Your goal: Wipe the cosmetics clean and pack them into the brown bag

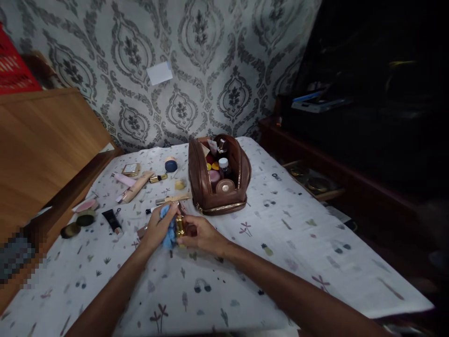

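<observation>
pinching the gold-coloured container [180,227] between the fingertips of your right hand [203,234], you hold blue cloth [169,238] beside it in your left hand [159,227]; the container looks stiff, probably slippery, best gripped by its sides.

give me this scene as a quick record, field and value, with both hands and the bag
left grip: holds a blue cloth
right grip: holds a gold-coloured item beside the blue cloth
bag: brown, open, beyond both grips, a white-capped bottle inside
left of bag: black tube, round dark blue container, among others
surface cover: white, patterned
wall: grey pattern, small white sheet
</observation>
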### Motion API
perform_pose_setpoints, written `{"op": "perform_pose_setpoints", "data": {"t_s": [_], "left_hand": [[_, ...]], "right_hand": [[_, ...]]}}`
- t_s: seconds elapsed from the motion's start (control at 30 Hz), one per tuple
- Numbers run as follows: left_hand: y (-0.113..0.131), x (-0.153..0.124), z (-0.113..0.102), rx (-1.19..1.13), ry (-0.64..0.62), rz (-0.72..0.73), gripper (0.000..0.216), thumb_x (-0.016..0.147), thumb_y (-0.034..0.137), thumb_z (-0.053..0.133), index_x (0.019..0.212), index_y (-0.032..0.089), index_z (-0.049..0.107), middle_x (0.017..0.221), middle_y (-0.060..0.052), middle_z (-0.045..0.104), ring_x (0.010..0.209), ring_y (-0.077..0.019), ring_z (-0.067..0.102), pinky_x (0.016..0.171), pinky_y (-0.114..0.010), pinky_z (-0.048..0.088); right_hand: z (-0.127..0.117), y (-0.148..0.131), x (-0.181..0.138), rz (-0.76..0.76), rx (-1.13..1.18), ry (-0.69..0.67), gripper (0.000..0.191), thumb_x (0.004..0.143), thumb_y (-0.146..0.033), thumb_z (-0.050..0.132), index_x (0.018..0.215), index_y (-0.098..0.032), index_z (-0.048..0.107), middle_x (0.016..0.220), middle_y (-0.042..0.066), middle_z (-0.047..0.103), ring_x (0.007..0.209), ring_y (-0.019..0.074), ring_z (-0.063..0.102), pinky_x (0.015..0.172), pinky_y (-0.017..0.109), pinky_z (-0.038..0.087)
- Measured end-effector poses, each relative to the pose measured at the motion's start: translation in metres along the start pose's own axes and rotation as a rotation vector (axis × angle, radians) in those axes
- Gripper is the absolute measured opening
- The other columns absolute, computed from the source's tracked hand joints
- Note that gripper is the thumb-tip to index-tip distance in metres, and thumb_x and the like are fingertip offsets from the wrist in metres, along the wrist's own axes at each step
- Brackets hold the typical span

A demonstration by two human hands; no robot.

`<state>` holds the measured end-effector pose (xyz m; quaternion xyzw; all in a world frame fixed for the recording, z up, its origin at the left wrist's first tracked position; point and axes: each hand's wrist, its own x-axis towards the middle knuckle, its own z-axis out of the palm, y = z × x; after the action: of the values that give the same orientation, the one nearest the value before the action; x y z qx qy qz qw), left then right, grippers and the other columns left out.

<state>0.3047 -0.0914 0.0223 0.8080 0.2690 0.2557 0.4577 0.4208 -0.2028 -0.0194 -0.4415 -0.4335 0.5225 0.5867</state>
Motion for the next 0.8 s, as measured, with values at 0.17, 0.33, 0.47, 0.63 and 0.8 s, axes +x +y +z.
{"op": "perform_pose_setpoints", "data": {"t_s": [0.17, 0.33, 0.47, 0.63, 0.8], "left_hand": [[0.001, -0.002, 0.0, -0.032, -0.009, -0.019, 0.054, 0.087, 0.068, 0.047, 0.082, 0.018, 0.066, 0.076, -0.001, 0.065, 0.077, -0.018, 0.06, 0.074, -0.027, 0.049], [-0.002, -0.003, 0.001, -0.14, 0.01, -0.074, 0.055, 0.086, 0.07, 0.05, 0.088, 0.018, 0.067, 0.081, -0.001, 0.067, 0.077, -0.0173, 0.06, 0.072, -0.026, 0.05], [-0.007, -0.004, 0.006, -0.296, 0.021, -0.169, 0.05, 0.081, 0.067, 0.06, 0.085, 0.017, 0.065, 0.075, 0.0, 0.065, 0.07, -0.0148, 0.059, 0.064, -0.023, 0.048], [-0.009, -0.005, 0.011, -0.456, 0.083, -0.211, 0.044, 0.074, 0.059, 0.073, 0.078, 0.017, 0.062, 0.064, 0.005, 0.056, 0.055, -0.0085, 0.051, 0.051, -0.018, 0.042], [-0.001, -0.004, 0.008, -0.489, 0.119, -0.193, 0.043, 0.072, 0.057, 0.075, 0.076, 0.017, 0.06, 0.059, 0.006, 0.055, 0.045, -0.0071, 0.048, 0.042, -0.018, 0.042]], "right_hand": [[0.0, -0.003, 0.002, -0.121, 0.102, 0.109, 0.048, 0.064, -0.045, 0.085, 0.093, -0.021, 0.056, 0.073, -0.005, 0.06, 0.059, 0.0099, 0.057, 0.054, 0.022, 0.05], [0.003, -0.007, 0.0, -0.193, 0.146, 0.195, 0.04, 0.069, -0.04, 0.083, 0.094, -0.022, 0.057, 0.081, -0.003, 0.062, 0.069, 0.0115, 0.063, 0.069, 0.027, 0.057], [0.004, -0.006, 0.0, -0.203, 0.166, 0.186, 0.039, 0.07, -0.04, 0.083, 0.096, -0.023, 0.058, 0.085, -0.002, 0.063, 0.073, 0.0125, 0.064, 0.073, 0.029, 0.059], [0.003, -0.008, 0.0, -0.219, 0.13, 0.185, 0.04, 0.071, -0.041, 0.081, 0.1, -0.023, 0.061, 0.089, 0.0, 0.066, 0.072, 0.0137, 0.066, 0.069, 0.029, 0.059], [0.0, -0.02, -0.003, -0.297, 0.037, 0.306, 0.033, 0.077, -0.042, 0.076, 0.098, -0.021, 0.064, 0.086, 0.001, 0.064, 0.062, 0.011, 0.06, 0.052, 0.023, 0.053]]}}
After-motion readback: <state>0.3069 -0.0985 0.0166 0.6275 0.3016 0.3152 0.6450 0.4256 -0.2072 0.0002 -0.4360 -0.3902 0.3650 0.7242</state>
